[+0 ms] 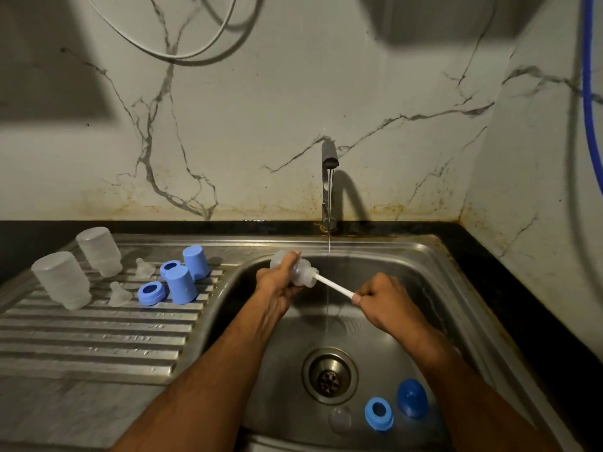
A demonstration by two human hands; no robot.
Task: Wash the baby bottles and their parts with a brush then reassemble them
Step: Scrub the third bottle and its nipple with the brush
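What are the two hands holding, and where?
The left hand grips the clear bottle round its body. The right hand pinches the brush handle at its end.

No text, label, brand, number or sign can be read anywhere in the view. Faint embossed marks are seen on the ribbed drainboard (130,337) of the steel sink, but they are too blurred to be made out. No printing can be made out on the frosted bottles (62,278).
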